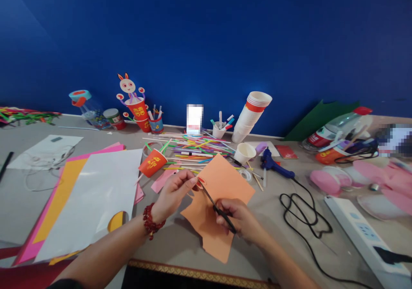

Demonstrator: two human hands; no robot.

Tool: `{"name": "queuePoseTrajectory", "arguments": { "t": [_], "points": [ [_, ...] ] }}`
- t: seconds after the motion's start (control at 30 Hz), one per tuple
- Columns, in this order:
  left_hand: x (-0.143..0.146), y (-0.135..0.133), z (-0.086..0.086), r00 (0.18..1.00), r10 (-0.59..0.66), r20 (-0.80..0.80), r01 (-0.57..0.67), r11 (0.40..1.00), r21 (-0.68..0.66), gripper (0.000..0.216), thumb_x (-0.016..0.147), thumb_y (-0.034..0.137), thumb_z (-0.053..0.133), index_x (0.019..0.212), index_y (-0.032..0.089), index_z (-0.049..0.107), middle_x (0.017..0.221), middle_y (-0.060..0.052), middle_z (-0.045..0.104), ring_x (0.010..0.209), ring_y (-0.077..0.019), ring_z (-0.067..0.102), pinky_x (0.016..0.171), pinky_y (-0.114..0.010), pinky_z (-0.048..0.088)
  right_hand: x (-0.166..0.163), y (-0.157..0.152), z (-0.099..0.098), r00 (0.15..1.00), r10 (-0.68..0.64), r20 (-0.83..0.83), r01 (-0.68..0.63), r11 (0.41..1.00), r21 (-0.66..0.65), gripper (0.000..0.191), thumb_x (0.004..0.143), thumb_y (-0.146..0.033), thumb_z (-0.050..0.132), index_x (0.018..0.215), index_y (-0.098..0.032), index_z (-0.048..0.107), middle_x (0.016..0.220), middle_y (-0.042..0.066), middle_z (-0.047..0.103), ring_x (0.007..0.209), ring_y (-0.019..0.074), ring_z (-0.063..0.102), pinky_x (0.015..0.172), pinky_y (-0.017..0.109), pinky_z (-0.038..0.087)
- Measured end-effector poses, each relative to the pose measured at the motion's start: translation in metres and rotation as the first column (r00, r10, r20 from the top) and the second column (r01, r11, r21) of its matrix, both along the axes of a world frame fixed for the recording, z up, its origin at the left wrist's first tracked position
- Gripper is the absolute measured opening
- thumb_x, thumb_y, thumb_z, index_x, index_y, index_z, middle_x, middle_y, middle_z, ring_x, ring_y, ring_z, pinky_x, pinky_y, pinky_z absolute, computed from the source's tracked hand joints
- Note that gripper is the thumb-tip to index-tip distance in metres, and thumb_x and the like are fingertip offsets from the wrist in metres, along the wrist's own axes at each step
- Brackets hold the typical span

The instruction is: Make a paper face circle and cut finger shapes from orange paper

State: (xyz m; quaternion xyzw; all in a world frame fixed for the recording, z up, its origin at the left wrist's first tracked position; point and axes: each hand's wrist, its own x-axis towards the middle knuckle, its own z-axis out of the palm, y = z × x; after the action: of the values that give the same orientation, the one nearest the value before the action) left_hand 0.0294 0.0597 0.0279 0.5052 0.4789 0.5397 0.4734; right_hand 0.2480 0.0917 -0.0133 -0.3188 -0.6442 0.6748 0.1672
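My left hand (pixel 177 192), with a red bead bracelet (pixel 151 220) on its wrist, pinches a small orange paper piece with a red drawn shape (pixel 201 181). Black-handled scissors (pixel 222 216) are held in my right hand (pixel 240 220), its fingers wrapped round the handles. The blades point up and left and reach the small piece at my left fingertips. Under both hands lies a cut orange paper sheet (pixel 225 181) with a ragged left edge. Whether the blades are parted is too small to tell.
Left of my hands are stacked white, yellow and pink sheets (pixel 96 186) and a tilted red paper cup (pixel 152 162). Coloured sticks (pixel 193 145) lie behind. A blue glue gun (pixel 273 164) with a looped cord and a white power strip (pixel 360 233) are at right.
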Motion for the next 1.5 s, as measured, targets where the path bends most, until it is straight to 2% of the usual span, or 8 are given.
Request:
{"name": "queuePoseTrajectory", "arguments": {
  "t": [0.13, 0.33, 0.5, 0.7, 0.93, 1.27, 1.5],
  "points": [
    [0.004, -0.002, -0.005, 0.999, 0.034, 0.036, -0.034, 0.999, -0.003, 0.030, 0.086, 0.047, 0.061, 0.078, 0.017, 0.061, 0.075, -0.002, 0.062, 0.071, -0.0140, 0.057, 0.067, -0.024, 0.046, -0.005, -0.005, 0.000, 0.998, -0.052, -0.032, 0.052, 0.999, 0.006, 0.056, 0.067, -0.070, 0.069, 0.060, -0.020, 0.046, 0.046, -0.005, 0.051, 0.038, 0.0086, 0.043, 0.039, 0.020, 0.029],
    [0.007, -0.006, -0.013, 0.997, 0.076, 0.030, -0.076, 0.997, 0.001, 0.025, 0.087, 0.044, 0.061, 0.084, 0.019, 0.063, 0.078, -0.001, 0.062, 0.072, -0.0130, 0.055, 0.065, -0.022, 0.045, -0.009, -0.013, 0.001, 0.995, -0.080, -0.054, 0.079, 0.997, -0.006, 0.056, 0.070, -0.071, 0.066, 0.061, -0.019, 0.047, 0.045, -0.003, 0.055, 0.034, 0.0070, 0.039, 0.035, 0.019, 0.026],
    [0.006, -0.005, -0.009, 0.997, 0.073, 0.028, -0.074, 0.997, 0.001, 0.025, 0.086, 0.044, 0.062, 0.080, 0.019, 0.063, 0.077, -0.001, 0.063, 0.071, -0.0127, 0.055, 0.065, -0.022, 0.045, -0.010, -0.014, 0.002, 0.998, -0.031, -0.056, 0.027, 0.996, -0.083, 0.055, 0.071, -0.070, 0.067, 0.065, -0.019, 0.047, 0.048, -0.004, 0.057, 0.030, 0.0049, 0.034, 0.030, 0.018, 0.023],
    [0.004, -0.006, -0.006, 0.999, 0.021, 0.045, -0.020, 1.000, -0.024, 0.027, 0.085, 0.044, 0.063, 0.077, 0.018, 0.059, 0.072, 0.000, 0.058, 0.066, -0.0120, 0.052, 0.060, -0.022, 0.042, -0.009, -0.013, 0.005, 0.998, -0.027, -0.061, 0.020, 0.994, -0.110, 0.057, 0.067, -0.071, 0.069, 0.066, -0.019, 0.047, 0.050, -0.003, 0.059, 0.031, 0.0046, 0.036, 0.030, 0.017, 0.023],
    [0.004, -0.006, -0.006, 1.000, 0.013, 0.017, -0.013, 1.000, -0.004, 0.026, 0.087, 0.042, 0.060, 0.077, 0.018, 0.059, 0.073, 0.000, 0.058, 0.069, -0.0133, 0.053, 0.064, -0.023, 0.043, -0.006, -0.009, 0.012, 0.998, 0.028, -0.055, -0.036, 0.989, -0.140, 0.055, 0.071, -0.070, 0.066, 0.068, -0.019, 0.046, 0.051, -0.003, 0.059, 0.031, 0.0044, 0.036, 0.030, 0.017, 0.023],
    [0.006, -0.007, -0.003, 0.999, 0.006, 0.052, -0.005, 1.000, -0.005, 0.026, 0.086, 0.041, 0.061, 0.076, 0.018, 0.058, 0.072, 0.000, 0.057, 0.069, -0.0130, 0.053, 0.065, -0.023, 0.043, -0.006, -0.008, 0.010, 0.999, -0.012, -0.042, 0.008, 0.996, -0.093, 0.056, 0.067, -0.069, 0.070, 0.065, -0.018, 0.047, 0.048, -0.004, 0.057, 0.032, 0.0050, 0.037, 0.031, 0.017, 0.024],
    [0.005, -0.007, -0.004, 1.000, 0.005, 0.030, -0.004, 1.000, -0.018, 0.025, 0.087, 0.040, 0.060, 0.076, 0.018, 0.059, 0.072, 0.000, 0.058, 0.068, -0.0131, 0.052, 0.064, -0.023, 0.042, -0.004, -0.007, 0.011, 0.997, 0.028, -0.069, -0.035, 0.995, -0.097, 0.057, 0.070, -0.072, 0.065, 0.067, -0.019, 0.047, 0.048, -0.004, 0.058, 0.031, 0.0047, 0.035, 0.030, 0.017, 0.021]
  ]
}}
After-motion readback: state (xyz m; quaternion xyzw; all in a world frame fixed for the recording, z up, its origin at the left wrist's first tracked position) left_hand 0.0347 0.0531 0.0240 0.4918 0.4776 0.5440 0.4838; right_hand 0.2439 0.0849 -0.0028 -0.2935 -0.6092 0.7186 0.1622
